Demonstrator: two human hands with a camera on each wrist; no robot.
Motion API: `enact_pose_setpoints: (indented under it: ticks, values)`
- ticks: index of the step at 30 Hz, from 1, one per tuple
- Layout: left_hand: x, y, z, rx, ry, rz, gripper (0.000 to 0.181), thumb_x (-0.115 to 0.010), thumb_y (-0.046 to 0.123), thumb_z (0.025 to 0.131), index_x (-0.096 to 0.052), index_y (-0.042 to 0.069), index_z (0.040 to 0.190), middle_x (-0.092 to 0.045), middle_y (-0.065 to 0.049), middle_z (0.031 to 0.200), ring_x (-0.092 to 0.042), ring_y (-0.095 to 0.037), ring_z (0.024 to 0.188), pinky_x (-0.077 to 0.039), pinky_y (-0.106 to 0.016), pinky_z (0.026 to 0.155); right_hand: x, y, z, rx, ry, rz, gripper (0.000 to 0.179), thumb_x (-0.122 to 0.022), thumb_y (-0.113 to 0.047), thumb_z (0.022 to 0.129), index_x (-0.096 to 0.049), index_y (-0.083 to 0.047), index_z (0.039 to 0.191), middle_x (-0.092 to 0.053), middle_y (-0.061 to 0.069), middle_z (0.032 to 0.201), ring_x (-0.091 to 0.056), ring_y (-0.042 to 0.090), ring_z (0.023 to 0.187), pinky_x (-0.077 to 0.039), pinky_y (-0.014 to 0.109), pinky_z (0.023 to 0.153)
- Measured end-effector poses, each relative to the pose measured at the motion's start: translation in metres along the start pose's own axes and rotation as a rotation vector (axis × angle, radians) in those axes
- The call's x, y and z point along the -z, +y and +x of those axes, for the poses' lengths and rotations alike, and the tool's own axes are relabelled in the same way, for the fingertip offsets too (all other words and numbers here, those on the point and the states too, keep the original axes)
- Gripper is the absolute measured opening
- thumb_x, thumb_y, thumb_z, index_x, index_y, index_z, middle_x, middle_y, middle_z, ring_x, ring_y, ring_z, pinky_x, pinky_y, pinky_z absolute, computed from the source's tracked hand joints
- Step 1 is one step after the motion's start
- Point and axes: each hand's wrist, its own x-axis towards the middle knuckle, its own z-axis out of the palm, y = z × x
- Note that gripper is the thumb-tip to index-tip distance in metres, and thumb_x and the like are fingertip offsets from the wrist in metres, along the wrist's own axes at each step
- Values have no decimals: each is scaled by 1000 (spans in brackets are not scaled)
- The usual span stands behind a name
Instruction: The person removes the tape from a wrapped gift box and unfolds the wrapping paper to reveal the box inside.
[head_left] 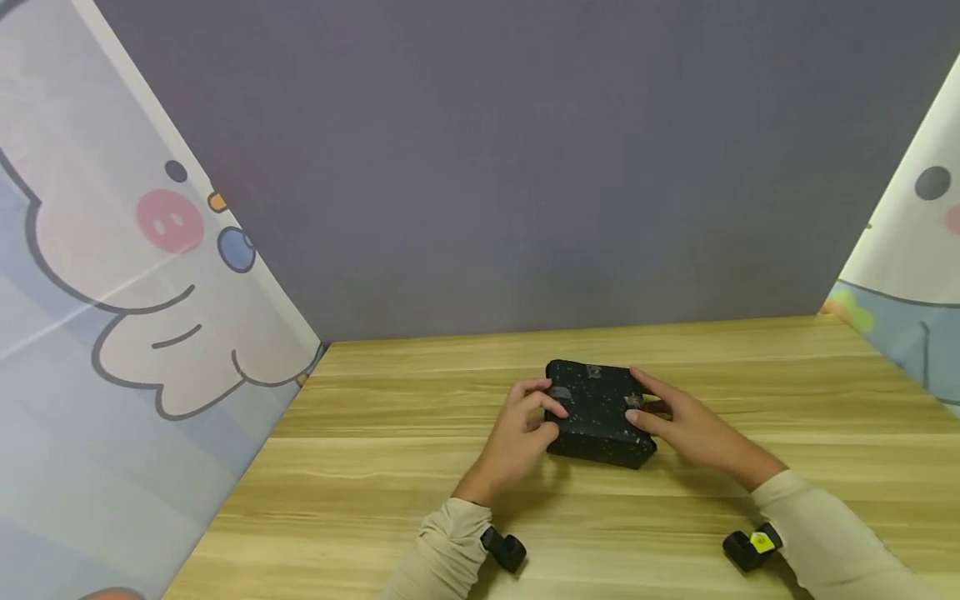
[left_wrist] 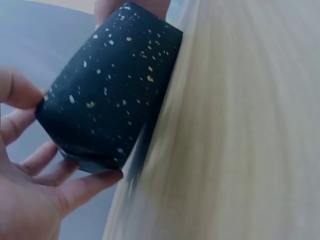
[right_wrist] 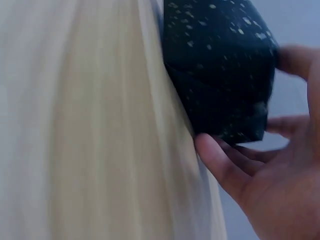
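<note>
A black gift-wrapped box [head_left: 597, 408] with white and gold specks sits on the wooden table, pieces of clear tape showing on its upper face. My left hand [head_left: 516, 435] holds its left end, some fingertips over the top edge. At the opposite end my right hand [head_left: 701, 432] grips the box, thumb on the top near the front corner. The left wrist view shows the wrapped box [left_wrist: 107, 85] with fingers spread around its end. In the right wrist view, folded paper closes the box's end [right_wrist: 220, 100], and fingers touch its edges.
The wood-grain table [head_left: 390, 467] reaches back to a plain grey panel [head_left: 510, 167]. Cartoon-printed cloth stands at the left [head_left: 90, 350] and right sides. A black wrist device [head_left: 504, 548] is strapped over the left sleeve, another [head_left: 750, 546] over the right.
</note>
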Motion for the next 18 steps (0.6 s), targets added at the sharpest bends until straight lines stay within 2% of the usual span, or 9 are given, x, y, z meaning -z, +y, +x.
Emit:
enact_pose_setpoints:
  ticks: [6,14,18]
  values:
    - [-1,2,0,36,-16,29,18,-54,0,91,-66,14,96,-39,-3,147,-48,-20,128,-50,-30,84,8,5,-2,-2,-71,-16,76,-56,-37,104,-14,-11,162,-28,32,155,-45,52,130,-43,63,97]
    - [-3,1,1,28,-31,14,18,-55,-2,90,-66,9,98,-40,-6,148,-48,-22,130,-50,-33,89,12,4,0,31,-55,22,65,-59,-29,103,-31,-8,158,-36,31,152,-47,52,128,-44,64,95]
    - [-2,0,0,36,-31,31,18,-55,1,92,-67,12,99,-41,-3,147,-48,-19,129,-51,-31,89,10,4,1,31,-43,27,61,-61,-28,102,-37,-8,155,-37,29,152,-50,51,126,-46,63,94]
